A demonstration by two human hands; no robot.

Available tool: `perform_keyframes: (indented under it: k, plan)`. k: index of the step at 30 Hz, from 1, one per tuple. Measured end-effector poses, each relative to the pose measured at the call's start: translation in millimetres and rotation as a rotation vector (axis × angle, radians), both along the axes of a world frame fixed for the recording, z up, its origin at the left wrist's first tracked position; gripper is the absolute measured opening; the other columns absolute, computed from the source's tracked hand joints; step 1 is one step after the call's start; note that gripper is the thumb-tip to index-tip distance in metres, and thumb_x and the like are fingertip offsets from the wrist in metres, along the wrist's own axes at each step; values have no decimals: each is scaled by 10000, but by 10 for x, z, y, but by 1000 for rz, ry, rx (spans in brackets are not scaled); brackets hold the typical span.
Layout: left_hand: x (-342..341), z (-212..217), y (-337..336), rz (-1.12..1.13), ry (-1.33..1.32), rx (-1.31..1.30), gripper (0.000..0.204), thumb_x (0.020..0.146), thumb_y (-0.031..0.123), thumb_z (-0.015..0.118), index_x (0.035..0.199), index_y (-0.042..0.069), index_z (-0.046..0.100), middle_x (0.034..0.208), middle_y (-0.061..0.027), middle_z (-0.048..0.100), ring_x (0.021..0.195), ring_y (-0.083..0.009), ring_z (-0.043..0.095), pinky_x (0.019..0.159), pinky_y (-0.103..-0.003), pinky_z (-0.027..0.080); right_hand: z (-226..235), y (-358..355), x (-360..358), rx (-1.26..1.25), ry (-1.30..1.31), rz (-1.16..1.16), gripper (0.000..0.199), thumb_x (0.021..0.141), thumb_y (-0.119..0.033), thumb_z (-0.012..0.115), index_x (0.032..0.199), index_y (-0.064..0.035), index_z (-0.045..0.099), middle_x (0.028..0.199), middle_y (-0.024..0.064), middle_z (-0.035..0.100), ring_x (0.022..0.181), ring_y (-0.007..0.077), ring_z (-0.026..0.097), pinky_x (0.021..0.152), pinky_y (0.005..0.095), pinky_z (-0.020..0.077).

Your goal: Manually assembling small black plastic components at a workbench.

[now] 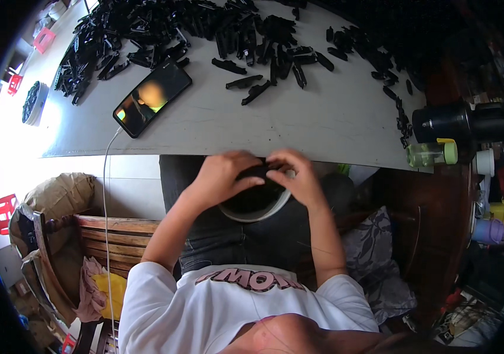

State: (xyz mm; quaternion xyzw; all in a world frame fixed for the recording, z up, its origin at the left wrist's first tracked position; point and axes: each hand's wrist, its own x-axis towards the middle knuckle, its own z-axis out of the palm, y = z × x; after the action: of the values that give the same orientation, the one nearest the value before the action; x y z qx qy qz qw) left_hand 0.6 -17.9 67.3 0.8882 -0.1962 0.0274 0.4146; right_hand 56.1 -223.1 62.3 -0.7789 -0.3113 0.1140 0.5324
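Head view shows your left hand (219, 177) and your right hand (300, 180) close together over a round, pale-rimmed container (258, 219) at your lap, just before the table edge. Your fingers are curled, with a narrow gap between the hands; whether they hold a dark piece, one cannot tell. Many elongated black parts (228, 66) lie on the grey table (334, 112), mostly heaped at the far side. One smartphone (163, 85) with white cable (105, 206) lies to the left.

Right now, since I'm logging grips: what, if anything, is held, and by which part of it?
An elongated black piece seems held by its ends between the bare left hand and bare right hand; exact contact is hidden.
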Motion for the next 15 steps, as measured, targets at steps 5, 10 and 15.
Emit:
perform_keyframes:
  k: [5,10,15]
  plan:
    - [509,132,52,260,-236,204,298,762,169,640,1052,104,615,1019,-95,562,973,-286,532,776,-384,471,131,184,815,-71,-245,-500,266,792,-167,664,1017,-53,582,923,77,586,839,199,572,690,333,468]
    - [949,-114,16,423,-310,407,276,776,143,620,1040,104,552,995,-92,558,946,-298,548,747,-400,475,-175,383,1579,-455,-523,-679,342,810,-300,622,1043,-63,543,936,109,591,850,304,601,677,422,490]
    - [905,-64,118,493,-154,290,232,796,165,611,983,83,500,800,-93,575,760,-276,595,638,-389,474,-129,201,1587,-677,-305,-556,286,804,-197,614,1042,-52,553,870,99,618,750,247,609,680,342,486]
